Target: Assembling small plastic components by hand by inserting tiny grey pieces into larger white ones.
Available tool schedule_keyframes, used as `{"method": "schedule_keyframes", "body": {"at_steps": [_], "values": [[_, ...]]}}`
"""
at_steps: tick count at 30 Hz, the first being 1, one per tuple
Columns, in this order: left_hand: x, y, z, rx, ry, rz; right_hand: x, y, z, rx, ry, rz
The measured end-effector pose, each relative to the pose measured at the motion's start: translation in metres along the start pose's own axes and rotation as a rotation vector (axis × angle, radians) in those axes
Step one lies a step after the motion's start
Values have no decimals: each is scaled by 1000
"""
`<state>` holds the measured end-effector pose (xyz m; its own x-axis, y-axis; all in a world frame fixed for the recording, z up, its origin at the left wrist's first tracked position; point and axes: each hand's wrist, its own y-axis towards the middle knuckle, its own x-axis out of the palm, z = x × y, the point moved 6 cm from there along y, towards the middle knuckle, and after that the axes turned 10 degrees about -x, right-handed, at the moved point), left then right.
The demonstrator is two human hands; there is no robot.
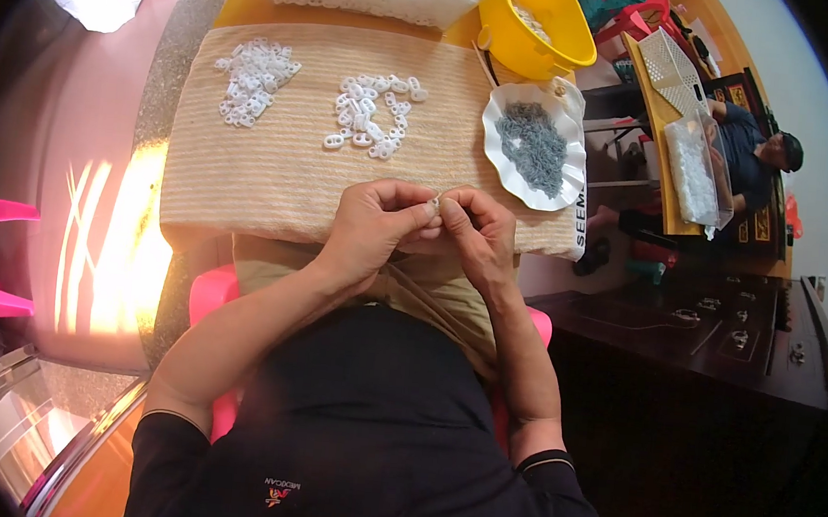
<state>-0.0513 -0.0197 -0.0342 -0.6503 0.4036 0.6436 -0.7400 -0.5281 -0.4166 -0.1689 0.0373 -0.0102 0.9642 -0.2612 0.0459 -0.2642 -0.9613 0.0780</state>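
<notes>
Small pale piece (436, 203), held two-handed

Head view; landmark: white fluted dish (576, 153). Piece: below-left of the dish, pinched between fingertips of left hand (366, 220) and right hand (483, 233), apparently for fine control. Loose white plastic parts (353, 110): left of the dish, heaped probably for reach. Grey bits (539, 154): inside it, presumably against scattering.
</notes>
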Motion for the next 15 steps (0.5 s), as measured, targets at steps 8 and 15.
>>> {"method": "schedule_keyframes", "body": {"at_steps": [8, 15], "values": [[1, -1, 1, 6, 14, 12, -1, 1, -1, -36, -111, -20], [2, -1, -1, 35, 1, 23, 0, 1, -1, -36, -100, -21]]}}
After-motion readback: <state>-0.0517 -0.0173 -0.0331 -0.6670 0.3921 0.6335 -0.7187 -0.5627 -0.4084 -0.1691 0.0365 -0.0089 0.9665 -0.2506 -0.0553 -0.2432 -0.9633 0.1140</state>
